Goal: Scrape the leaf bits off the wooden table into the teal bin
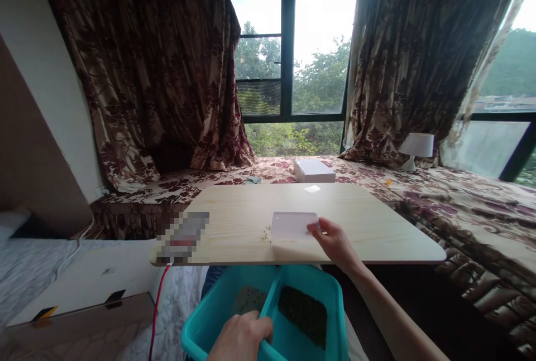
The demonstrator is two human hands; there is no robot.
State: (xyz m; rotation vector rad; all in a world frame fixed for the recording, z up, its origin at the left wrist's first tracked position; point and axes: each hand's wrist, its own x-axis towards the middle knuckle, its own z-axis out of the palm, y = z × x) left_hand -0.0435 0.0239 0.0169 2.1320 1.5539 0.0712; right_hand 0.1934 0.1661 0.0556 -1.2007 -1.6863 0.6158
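Note:
My right hand (329, 236) pinches the right end of a thin white plastic board (294, 226), tilted just over the pale wooden tabletop (234, 210). At the board's left edge lie several small dark grains (266, 234). Below the table's front edge is a teal two-part bin (340, 299). My left hand (245, 334) is closed on its middle divider, thumb on the near part of it. A dark green, loose-looking mass (304, 311) lies in the right compartment. In the left one is a beige patch with dark specks (249, 298), partly hidden by my left hand.
A blurred-out flat object (184, 238) with a red cable (156, 305) rests at the table's left end. Behind the table, a white box (314, 171) and a small lamp (417, 146) stand on the flowered window ledge. A large carton (96, 288) is at left.

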